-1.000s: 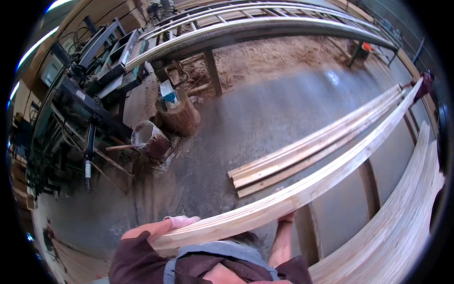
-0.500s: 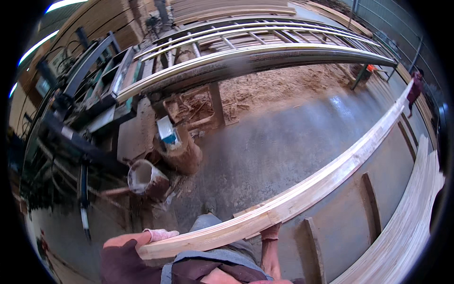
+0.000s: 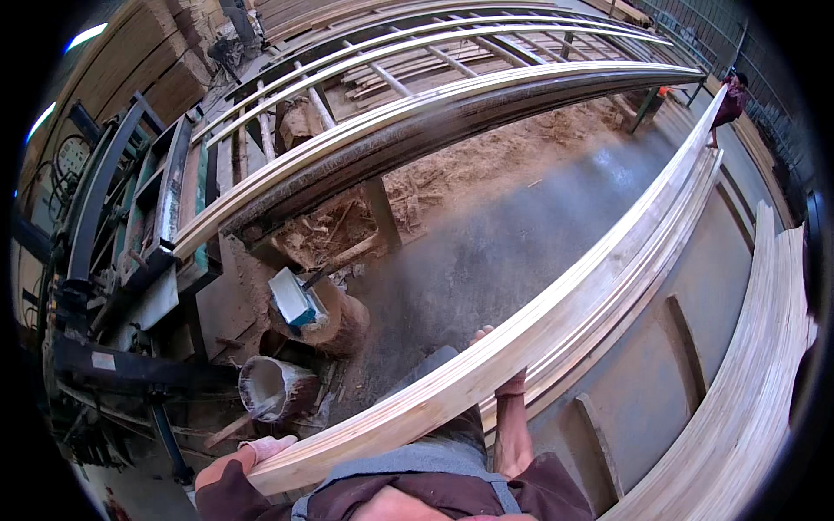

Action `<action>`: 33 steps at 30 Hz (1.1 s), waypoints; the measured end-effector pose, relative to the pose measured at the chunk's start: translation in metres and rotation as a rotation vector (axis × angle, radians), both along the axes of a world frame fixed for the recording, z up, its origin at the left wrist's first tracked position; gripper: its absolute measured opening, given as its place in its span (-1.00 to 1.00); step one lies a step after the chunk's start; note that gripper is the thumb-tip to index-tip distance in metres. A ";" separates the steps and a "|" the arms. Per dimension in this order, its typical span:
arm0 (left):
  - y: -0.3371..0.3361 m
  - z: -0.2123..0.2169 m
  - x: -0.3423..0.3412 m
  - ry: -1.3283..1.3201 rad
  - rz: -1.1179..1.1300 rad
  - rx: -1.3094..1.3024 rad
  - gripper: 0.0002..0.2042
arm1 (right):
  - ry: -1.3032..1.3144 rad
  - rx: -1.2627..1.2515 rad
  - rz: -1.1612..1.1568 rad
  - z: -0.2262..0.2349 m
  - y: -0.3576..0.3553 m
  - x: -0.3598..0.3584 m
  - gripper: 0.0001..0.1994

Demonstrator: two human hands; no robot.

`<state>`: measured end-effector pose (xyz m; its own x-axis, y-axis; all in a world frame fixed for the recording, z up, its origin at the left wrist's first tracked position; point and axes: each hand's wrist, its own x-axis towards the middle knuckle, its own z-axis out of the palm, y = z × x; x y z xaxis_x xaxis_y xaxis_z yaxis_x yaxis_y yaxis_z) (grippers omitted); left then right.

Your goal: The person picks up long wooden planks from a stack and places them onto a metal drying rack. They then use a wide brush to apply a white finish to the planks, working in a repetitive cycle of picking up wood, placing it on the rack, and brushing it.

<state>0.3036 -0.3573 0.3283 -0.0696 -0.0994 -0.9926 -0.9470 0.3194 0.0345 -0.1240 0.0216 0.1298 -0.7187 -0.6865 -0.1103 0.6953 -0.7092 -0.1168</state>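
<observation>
Two hands carry a long pale wooden plank (image 3: 556, 321) over a sawmill floor.

The left hand (image 3: 252, 456), in a light glove, wraps its fingers around the plank's near end; the right hand (image 3: 508, 382) grips its far edge further along. The plank runs toward a distant person in red (image 3: 731, 97), above stacked pale boards (image 3: 634, 286) on the grey concrete floor (image 3: 486, 252).

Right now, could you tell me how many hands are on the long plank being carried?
2: the left hand grips the near end of the long plank, the right hand holds it further along. The far end's carrier is too small to tell.
</observation>
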 end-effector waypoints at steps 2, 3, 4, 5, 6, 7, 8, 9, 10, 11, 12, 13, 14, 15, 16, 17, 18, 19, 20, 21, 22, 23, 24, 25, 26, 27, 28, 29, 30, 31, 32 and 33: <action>-0.020 0.003 -0.004 -0.018 -0.004 -0.008 -0.31 | -0.140 0.136 0.020 0.039 -0.036 0.002 -0.33; -0.031 -0.006 -0.017 -0.016 -0.033 0.003 -0.31 | -0.185 0.011 0.065 0.030 -0.047 -0.001 -0.33; -0.041 -0.007 -0.035 -0.003 -0.070 -0.004 -0.31 | -0.219 -0.140 0.103 0.023 -0.059 -0.013 -0.34; -0.048 -0.009 -0.067 0.027 -0.115 -0.011 -0.32 | -0.159 -0.157 0.119 0.016 -0.070 -0.032 -0.36; -0.051 -0.018 -0.106 0.080 -0.187 -0.006 -0.32 | -0.163 -0.111 0.070 0.011 -0.077 -0.041 -0.36; -0.044 -0.035 -0.161 0.165 -0.258 0.003 -0.32 | -0.153 -0.064 0.030 0.009 -0.088 -0.055 -0.37; -0.025 -0.035 -0.236 0.244 -0.311 0.022 -0.32 | -0.159 -0.012 -0.008 0.015 -0.103 -0.064 -0.37; 0.003 -0.032 -0.316 0.157 -0.059 0.076 -0.30 | -0.165 0.013 0.018 0.022 -0.111 -0.073 -0.37; 0.014 -0.049 -0.351 0.261 -0.065 0.068 -0.28 | -0.180 0.023 0.063 0.050 -0.127 -0.074 -0.37; 0.012 -0.059 -0.385 0.262 -0.010 0.145 -0.35 | -0.198 0.048 0.093 0.065 -0.134 -0.078 -0.37; 0.004 -0.062 -0.412 0.381 -0.181 0.123 -0.47 | -0.156 0.126 0.096 0.064 -0.139 -0.095 -0.38; -0.010 -0.059 -0.432 0.430 -0.295 0.082 -0.45 | -0.110 0.196 0.084 0.058 -0.149 -0.114 -0.39; -0.019 -0.044 -0.446 0.458 -0.407 0.054 -0.44 | -0.089 0.273 0.073 0.055 -0.155 -0.126 -0.40; -0.029 -0.029 -0.466 0.443 -0.432 0.013 -0.48 | 0.232 0.478 0.086 0.049 -0.166 -0.143 -0.53; -0.036 -0.004 -0.479 0.440 -0.431 -0.042 -0.51 | 0.537 0.687 0.094 0.051 -0.175 -0.157 -0.62; -0.047 0.019 -0.494 0.439 -0.330 -0.070 -0.53 | 0.876 0.935 0.011 0.063 -0.183 -0.171 -0.65; -0.057 0.047 -0.516 0.454 -0.358 -0.105 -0.55 | 1.209 1.186 -0.096 0.075 -0.193 -0.188 -0.68; -0.072 0.065 -0.525 0.455 -0.386 -0.123 -0.55 | 1.304 1.157 -0.166 0.088 -0.206 -0.205 -0.68; -0.089 0.078 -0.530 0.451 -0.403 -0.135 -0.56 | 1.399 1.128 -0.221 0.097 -0.218 -0.220 -0.68; -0.110 0.091 -0.538 0.489 -0.447 -0.188 -0.57 | 1.465 1.108 -0.258 0.107 -0.233 -0.234 -0.68; -0.126 0.102 -0.542 0.527 -0.485 -0.233 -0.58 | 1.534 1.092 -0.289 0.117 -0.245 -0.245 -0.68; -0.135 0.125 -0.563 0.492 -0.549 -0.279 -0.56 | 1.576 1.105 -0.311 0.125 -0.260 -0.259 -0.68; -0.150 0.137 -0.571 0.485 -0.506 -0.283 -0.56 | 1.568 1.086 -0.183 0.151 -0.273 -0.276 -0.69; -0.167 0.150 -0.577 0.468 -0.464 -0.288 -0.57 | 1.548 1.064 -0.051 0.179 -0.284 -0.290 -0.69; -0.185 0.162 -0.584 0.452 -0.424 -0.294 -0.57 | 1.532 1.043 0.071 0.206 -0.298 -0.308 -0.69; -0.205 0.169 -0.596 0.562 -0.596 -0.293 -0.61 | 1.577 1.098 0.244 0.238 -0.306 -0.332 -0.70; -0.222 0.176 -0.603 0.542 -0.514 -0.328 -0.64 | 1.619 1.072 0.213 0.237 -0.327 -0.344 -0.70; -0.239 0.182 -0.609 0.522 -0.432 -0.361 -0.66 | 1.657 1.048 0.185 0.236 -0.346 -0.354 -0.70; -0.259 0.184 -0.624 0.582 -0.557 -0.358 -0.68 | 1.673 0.977 -0.047 0.210 -0.367 -0.361 -0.70; -0.281 0.181 -0.642 0.653 -0.685 -0.351 -0.70 | 1.617 0.939 -0.207 0.198 -0.394 -0.371 -0.69; -0.310 0.186 -0.649 0.694 -0.686 -0.356 -0.71 | 1.563 0.857 -0.356 0.194 -0.422 -0.378 -0.68; -0.339 0.187 -0.650 0.737 -0.689 -0.359 -0.72 | 1.457 0.801 -0.437 0.191 -0.458 -0.388 -0.67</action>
